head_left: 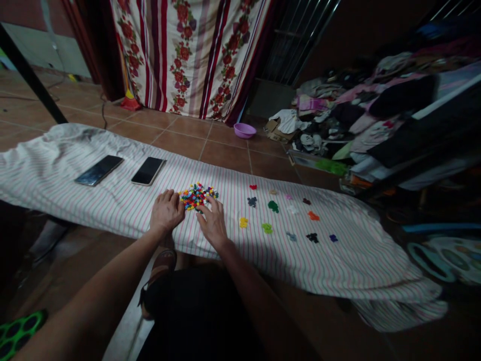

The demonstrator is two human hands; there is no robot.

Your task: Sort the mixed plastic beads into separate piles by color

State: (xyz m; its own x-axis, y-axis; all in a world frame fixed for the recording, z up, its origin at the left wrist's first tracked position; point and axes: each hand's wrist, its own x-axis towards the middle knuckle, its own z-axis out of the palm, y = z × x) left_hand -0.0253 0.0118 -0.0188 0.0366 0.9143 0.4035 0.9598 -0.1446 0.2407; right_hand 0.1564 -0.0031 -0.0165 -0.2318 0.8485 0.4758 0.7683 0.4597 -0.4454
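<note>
A heap of small multicoloured beads or pegs (197, 194) lies on a striped cloth (225, 240). My left hand (166, 210) rests on the cloth against the heap's left side, its fingers slightly bent and nothing visible in them. At the near right edge of the heap, my right hand (213, 223) reaches in with thumb and fingers apart; its fingertips touch the pieces. Right of this hand sit small single-colour groups, among them yellow pieces (243, 222), dark green pieces (273, 206), lime pieces (267, 228), orange pieces (313, 215) and black pieces (312, 237).
Two phones, a dark one (99, 170) and a pale-edged one (148, 171), lie left of the heap. Beyond the cloth, a purple basin (244, 131) stands on the tiled floor. A flowered curtain (188, 60) hangs behind, with piled clothes (353, 110) at the right.
</note>
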